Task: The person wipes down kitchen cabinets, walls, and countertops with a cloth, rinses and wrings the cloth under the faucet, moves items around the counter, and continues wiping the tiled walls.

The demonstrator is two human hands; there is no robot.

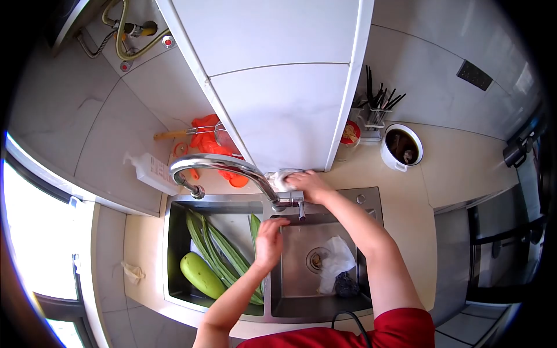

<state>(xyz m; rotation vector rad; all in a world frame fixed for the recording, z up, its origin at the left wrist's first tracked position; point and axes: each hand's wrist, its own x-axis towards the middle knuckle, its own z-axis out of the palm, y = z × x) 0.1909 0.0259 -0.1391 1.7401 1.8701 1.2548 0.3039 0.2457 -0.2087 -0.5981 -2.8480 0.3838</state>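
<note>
My right hand [310, 185] reaches behind the chrome faucet [226, 165], its fingers on a crumpled white cloth [281, 179] against the foot of the tiled wall. Part of the cloth is hidden by the hand and the faucet. Over the divider between the two sink basins, my left hand [269, 242] holds nothing, its fingers loosely bent near the rim below the faucet base. Long green ridged gourds [223, 249] and a plump pale-green gourd [201, 275] lie in the left basin of the steel sink [271, 310].
The right basin has a white plastic bag [336, 261] and a dark mesh scrubber [346, 285] by the drain. A white pot [401, 148] of dark liquid stands right. A white bottle [154, 173], red bags [206, 139] and a strainer [220, 134] are at the back left.
</note>
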